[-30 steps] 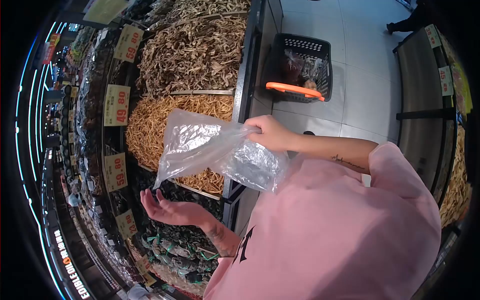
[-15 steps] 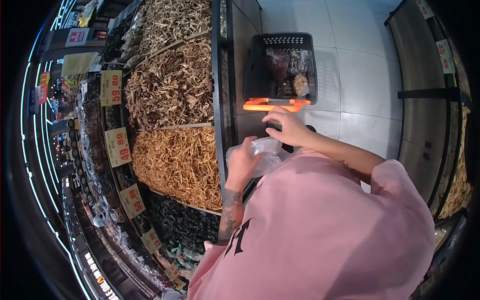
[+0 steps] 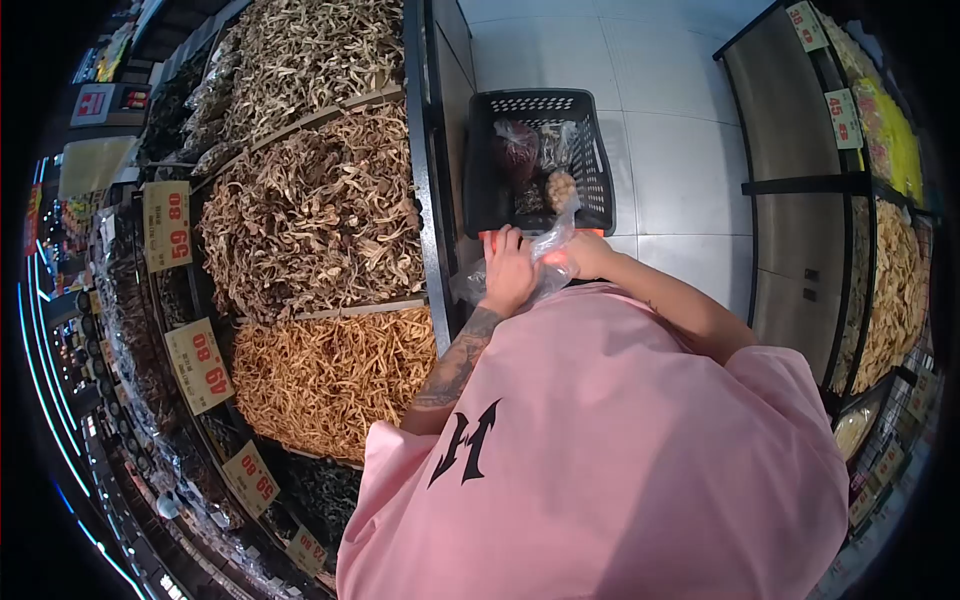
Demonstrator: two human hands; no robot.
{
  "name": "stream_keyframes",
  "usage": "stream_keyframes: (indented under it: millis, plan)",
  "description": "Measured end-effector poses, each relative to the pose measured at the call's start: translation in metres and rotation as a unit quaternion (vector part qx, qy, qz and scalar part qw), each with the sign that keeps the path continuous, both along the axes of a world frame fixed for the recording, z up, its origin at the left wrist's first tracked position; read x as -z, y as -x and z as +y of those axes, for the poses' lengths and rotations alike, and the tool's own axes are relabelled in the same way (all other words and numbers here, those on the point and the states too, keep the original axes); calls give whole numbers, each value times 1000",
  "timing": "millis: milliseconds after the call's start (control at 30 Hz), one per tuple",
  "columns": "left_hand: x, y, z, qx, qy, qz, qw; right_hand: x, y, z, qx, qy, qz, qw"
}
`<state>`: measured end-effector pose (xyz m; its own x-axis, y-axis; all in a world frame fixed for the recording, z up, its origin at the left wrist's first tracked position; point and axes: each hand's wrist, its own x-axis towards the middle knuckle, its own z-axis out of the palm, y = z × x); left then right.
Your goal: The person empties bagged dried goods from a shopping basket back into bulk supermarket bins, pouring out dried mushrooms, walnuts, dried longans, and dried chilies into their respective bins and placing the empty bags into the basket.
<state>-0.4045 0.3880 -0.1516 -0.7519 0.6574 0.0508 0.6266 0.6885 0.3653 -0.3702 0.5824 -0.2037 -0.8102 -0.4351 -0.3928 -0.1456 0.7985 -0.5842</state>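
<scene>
A shopper in a pink T-shirt works with two bare hands at a single clear plastic bag (image 3: 545, 272), its crumpled film lying between and beneath them. The left hand (image 3: 510, 270), at the end of a tattooed forearm, touches the bag, its fingers side by side and bent at one orange handle (image 3: 556, 259); whether they are clamped on it, the view cannot tell. The right hand (image 3: 588, 254) meets the bag and the handle from the other side, its fingertips masked by film, so its grip cannot be told either.

Just beyond both hands sits one black perforated shopping basket (image 3: 482, 205), holding at least four goods: a bag of round tan pieces (image 3: 561, 190) nearest the right hand, a dark bundle (image 3: 529, 200), a clear packet (image 3: 556, 146) and a dark red bag (image 3: 517, 150).

To the left of the left hand, four heaps of dried goods line the display: golden strips (image 3: 335, 380), brown curled pieces (image 3: 315, 215), paler pieces (image 3: 320, 50) and dark pieces (image 3: 325, 490). Four price signs front them, two reading 59.80 and one 49.80. Farther off, right of the right hand, stands a second display (image 3: 800, 200).
</scene>
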Motion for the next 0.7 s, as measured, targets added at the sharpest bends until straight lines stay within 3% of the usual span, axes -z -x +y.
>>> stream_keyframes:
  millis: [33,100,167,200,300,433,467,533,600,700]
  plan:
    - [8,6,1,24,4,-44,999,-2,-3,1,37,72,38,996]
    - [17,13,3,55,-8,-83,995,3,-6,0,40,18,-24,999]
    - [18,19,6,56,-3,-152,987,20,-13,-1,116,61,73,989]
    - [23,23,6,63,-69,-78,993,15,-9,-1,114,56,70,989]
    - [30,32,6,72,-37,-125,989,1,-6,-5,156,78,97,980]
    - [25,47,8,70,-55,-106,990,-11,13,-6,161,64,109,979]
    - [25,52,10,67,-59,-109,990,-14,19,-5,167,106,130,972]
    - [25,59,14,59,-42,-136,988,-17,26,-3,167,147,147,964]
    - [19,68,17,54,-11,-156,986,-17,33,-3,201,107,78,971]
    - [17,91,25,55,49,-206,976,-4,43,3,181,90,90,975]
